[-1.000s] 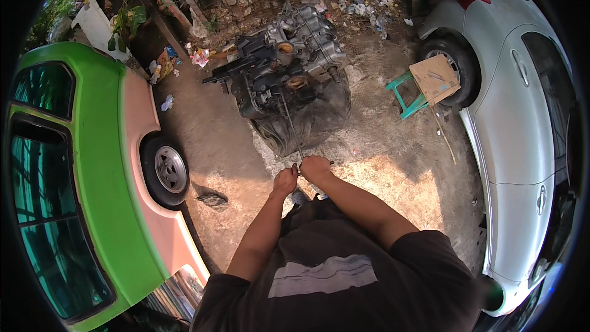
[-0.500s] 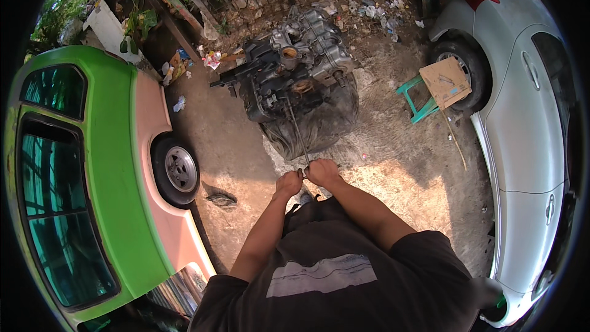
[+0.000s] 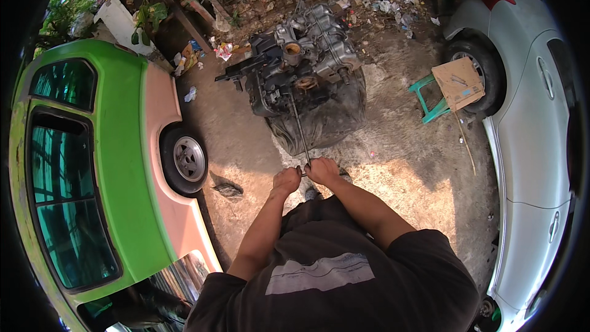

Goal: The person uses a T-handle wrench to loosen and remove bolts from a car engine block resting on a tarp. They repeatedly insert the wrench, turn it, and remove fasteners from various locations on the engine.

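concrete floor (image 3: 393, 129); our left hand (image 3: 287, 180) and right hand (image 3: 322, 171) clamp the t-handle bar (image 3: 299, 128); uneven pull could slip it off the engine (image 3: 310, 55).

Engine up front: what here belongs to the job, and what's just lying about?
In use, it seems:
engine
long metal tool reaching it, gripped by left hand and right hand

Apparently just lying about:
green stool with cardboard on top
thin stick
scattered litter
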`<state>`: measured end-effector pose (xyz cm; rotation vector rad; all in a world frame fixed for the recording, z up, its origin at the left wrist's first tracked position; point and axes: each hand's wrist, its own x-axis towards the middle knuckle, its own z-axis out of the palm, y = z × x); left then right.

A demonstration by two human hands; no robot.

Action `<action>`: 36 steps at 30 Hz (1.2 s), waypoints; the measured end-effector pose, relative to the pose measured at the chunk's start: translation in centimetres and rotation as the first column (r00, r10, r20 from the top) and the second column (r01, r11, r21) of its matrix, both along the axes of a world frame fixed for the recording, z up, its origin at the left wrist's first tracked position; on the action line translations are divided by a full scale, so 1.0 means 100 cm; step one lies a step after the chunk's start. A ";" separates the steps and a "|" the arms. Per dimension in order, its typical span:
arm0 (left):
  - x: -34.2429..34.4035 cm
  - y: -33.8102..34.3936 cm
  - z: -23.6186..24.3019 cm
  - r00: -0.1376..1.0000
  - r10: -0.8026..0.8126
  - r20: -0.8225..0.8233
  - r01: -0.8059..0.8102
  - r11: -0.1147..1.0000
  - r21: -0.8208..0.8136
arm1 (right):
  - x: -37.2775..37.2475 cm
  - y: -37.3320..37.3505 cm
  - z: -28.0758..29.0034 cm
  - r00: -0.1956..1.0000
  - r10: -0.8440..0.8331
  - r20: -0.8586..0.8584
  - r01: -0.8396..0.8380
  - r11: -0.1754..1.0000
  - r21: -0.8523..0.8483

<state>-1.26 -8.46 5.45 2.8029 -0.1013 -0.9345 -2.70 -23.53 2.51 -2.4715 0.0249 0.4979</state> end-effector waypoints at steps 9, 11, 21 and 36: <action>-0.003 -0.003 0.006 0.998 -0.012 0.055 0.011 0.999 0.031 | 0.001 -0.004 -0.010 1.000 0.002 -0.017 -0.001 0.998 0.064; -0.005 -0.003 0.005 0.999 -0.010 0.052 0.009 1.000 0.021 | 0.000 -0.003 -0.011 0.999 0.016 -0.035 -0.015 0.999 0.039; -0.010 0.008 0.005 0.990 -0.055 0.131 0.060 0.998 -0.036 | -0.001 0.003 0.003 0.994 -0.034 -0.102 0.039 0.998 0.046; -0.023 -0.010 -0.037 0.997 -0.073 -0.024 0.069 0.990 -0.124 | -0.022 -0.018 -0.008 0.978 -0.075 -0.196 0.062 0.995 -0.074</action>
